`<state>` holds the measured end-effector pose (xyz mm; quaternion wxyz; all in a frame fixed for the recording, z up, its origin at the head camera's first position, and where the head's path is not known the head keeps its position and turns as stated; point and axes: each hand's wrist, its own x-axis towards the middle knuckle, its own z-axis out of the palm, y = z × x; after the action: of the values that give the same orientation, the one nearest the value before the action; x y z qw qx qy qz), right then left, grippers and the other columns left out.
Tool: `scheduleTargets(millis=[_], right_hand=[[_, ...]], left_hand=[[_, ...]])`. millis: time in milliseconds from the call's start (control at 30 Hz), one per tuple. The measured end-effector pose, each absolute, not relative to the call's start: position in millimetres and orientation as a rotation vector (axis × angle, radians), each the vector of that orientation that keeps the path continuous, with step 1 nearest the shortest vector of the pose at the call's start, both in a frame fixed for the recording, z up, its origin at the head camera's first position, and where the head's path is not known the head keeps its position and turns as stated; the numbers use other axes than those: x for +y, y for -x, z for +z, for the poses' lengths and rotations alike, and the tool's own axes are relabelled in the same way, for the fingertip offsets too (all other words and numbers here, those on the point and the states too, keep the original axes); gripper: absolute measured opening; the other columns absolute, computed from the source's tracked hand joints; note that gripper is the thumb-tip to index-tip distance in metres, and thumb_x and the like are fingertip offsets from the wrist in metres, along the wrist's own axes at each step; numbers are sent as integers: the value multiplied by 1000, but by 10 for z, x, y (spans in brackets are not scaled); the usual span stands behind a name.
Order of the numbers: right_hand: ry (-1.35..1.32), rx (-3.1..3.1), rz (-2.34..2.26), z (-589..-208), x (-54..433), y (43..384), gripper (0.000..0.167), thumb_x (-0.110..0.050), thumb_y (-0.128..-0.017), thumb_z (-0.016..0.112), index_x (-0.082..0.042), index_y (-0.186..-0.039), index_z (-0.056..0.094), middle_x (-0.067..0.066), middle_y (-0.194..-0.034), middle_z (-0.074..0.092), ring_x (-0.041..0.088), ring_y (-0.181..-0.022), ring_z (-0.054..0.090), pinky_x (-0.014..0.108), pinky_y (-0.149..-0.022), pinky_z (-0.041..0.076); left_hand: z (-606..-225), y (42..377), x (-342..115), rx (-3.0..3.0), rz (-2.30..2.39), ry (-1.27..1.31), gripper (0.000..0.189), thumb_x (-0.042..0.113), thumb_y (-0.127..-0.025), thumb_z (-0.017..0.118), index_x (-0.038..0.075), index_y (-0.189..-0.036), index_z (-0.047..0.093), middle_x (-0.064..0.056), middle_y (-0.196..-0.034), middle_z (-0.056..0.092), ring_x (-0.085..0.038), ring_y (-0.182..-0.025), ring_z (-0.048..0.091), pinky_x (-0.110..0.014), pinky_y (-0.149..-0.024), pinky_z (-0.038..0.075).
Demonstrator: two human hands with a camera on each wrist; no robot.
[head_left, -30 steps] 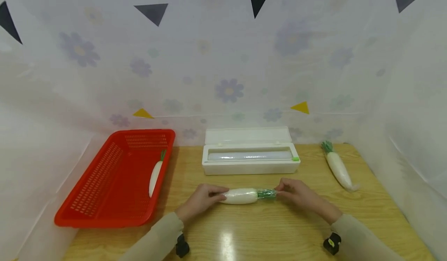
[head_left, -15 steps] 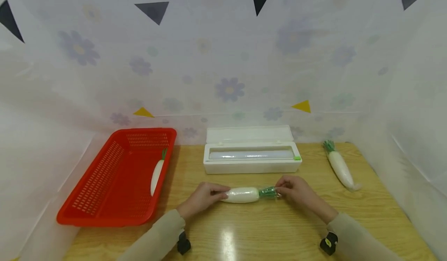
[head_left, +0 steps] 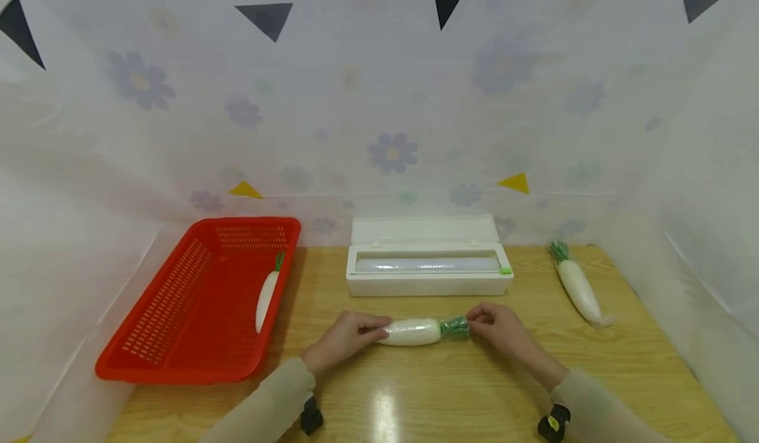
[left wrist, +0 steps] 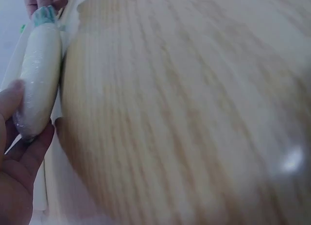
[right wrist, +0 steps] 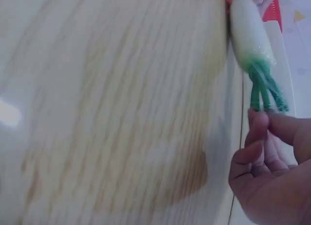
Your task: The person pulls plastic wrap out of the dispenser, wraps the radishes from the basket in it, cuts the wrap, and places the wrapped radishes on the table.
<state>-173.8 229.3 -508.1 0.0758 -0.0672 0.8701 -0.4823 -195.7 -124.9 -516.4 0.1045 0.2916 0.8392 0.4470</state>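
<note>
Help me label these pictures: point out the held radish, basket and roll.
Held radish [head_left: 414, 332]: head view, middle of its white body.
Basket [head_left: 216, 308]: head view, bare floor inside.
Roll [head_left: 427, 265]: head view, middle of its length.

In the head view, the left hand [head_left: 344, 339] covers the left tip of the held radish [head_left: 415, 332]; the near edge of this view cuts off both sleeves [head_left: 267, 403] and the table [head_left: 462, 393].

Head view shows soft, even light, glare on table [head_left: 462, 390], glints on radish [head_left: 412, 332], faint shadow beside basket [head_left: 178, 376]; wrist views are hazy, cool-toned, softly blurred.
</note>
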Motion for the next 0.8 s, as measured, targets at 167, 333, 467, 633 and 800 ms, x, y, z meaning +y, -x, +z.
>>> scheduleTargets(millis=[167, 333, 467, 633, 800], right_hand=[[176, 2435, -1541, -5011, 2338, 1693, 22, -6, -100, 68, 13, -109, 68, 15, -89, 75, 16, -78, 70, 26, -68, 57], [237, 2425, -1475, -4959, 2322, 1659, 24, -8, -101, 66, 14, -110, 71, 16, -95, 76, 19, -85, 70, 26, -72, 56], [215, 2545, -1419, -5018, 2241, 1648, 16, -4, -99, 66, 9, -108, 68, 10, -90, 72, 16, -81, 66, 25, -70, 53], [135, 2735, -1352, -5094, 2157, 1656, 10, 1, -94, 69, -1, -104, 68, 1, -88, 69, 12, -80, 62, 25, -70, 51], [22, 2603, -1521, -5126, 2162, 1695, 14, 1, -100, 63, 8, -109, 69, 10, -92, 75, 17, -82, 71, 27, -72, 58]], left_hand=[[-5176, 1933, -1268, 2523, 1215, -1003, 38, 21, -107, 60, 1, -139, 65, -11, -140, 64, -23, -131, 60, -39, -107, 49], [-5163, 1909, -1287, 2492, 1220, -1007, 41, 20, -104, 66, 3, -141, 63, -9, -143, 61, -23, -134, 58, -38, -110, 47], [-5144, 1879, -1280, 2509, 1251, -964, 39, 20, -103, 67, 4, -139, 66, -12, -142, 64, -25, -133, 60, -40, -110, 48], [-5138, 1837, -1238, 2607, 1234, -957, 38, 20, -103, 66, 4, -137, 67, -10, -128, 64, -25, -118, 61, -39, -101, 51], [-5170, 1838, -1191, 2633, 1337, -872, 30, 19, -99, 72, 6, -125, 74, -5, -120, 73, -18, -111, 67, -33, -95, 55]])
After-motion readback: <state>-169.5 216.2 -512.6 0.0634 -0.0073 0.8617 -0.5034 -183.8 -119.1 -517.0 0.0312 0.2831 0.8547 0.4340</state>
